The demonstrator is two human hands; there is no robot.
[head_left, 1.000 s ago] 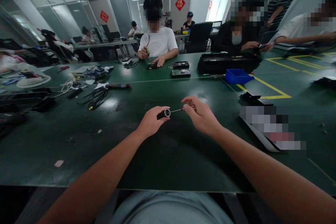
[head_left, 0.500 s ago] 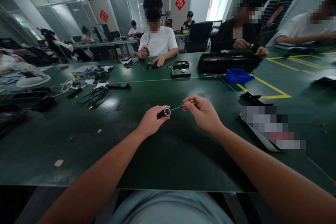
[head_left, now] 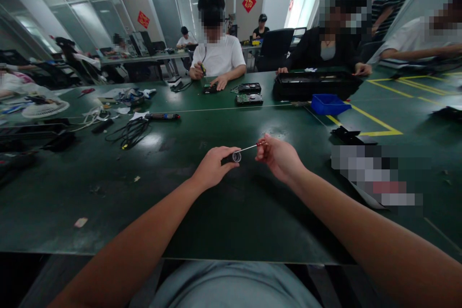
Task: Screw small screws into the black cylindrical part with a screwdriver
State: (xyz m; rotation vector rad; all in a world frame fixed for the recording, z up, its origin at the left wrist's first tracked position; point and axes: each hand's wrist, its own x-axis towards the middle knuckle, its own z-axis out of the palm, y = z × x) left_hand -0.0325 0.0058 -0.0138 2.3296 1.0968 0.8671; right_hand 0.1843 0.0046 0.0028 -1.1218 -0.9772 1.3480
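My left hand is closed around a short black cylinder with a silver ring at its open end, which looks like a flashlight. That ringed end points to the right, toward my other hand. A thin screwdriver with a red handle is pinched in my right hand. Its metal shaft slants down to the left, and the tip is at the upper rim of the flashlight; whether it touches cannot be made out. Both hands are raised a little over the green table.
Black cables and a pen-like tool lie to the left. Hard drives, a long black housing and a blue bin are across the table. A person in white works opposite. Black parts lie right.
The screwdriver tip has moved from the flashlight's open end to its upper rim. My right hand has rolled, and my left hand has shifted slightly right with the flashlight.
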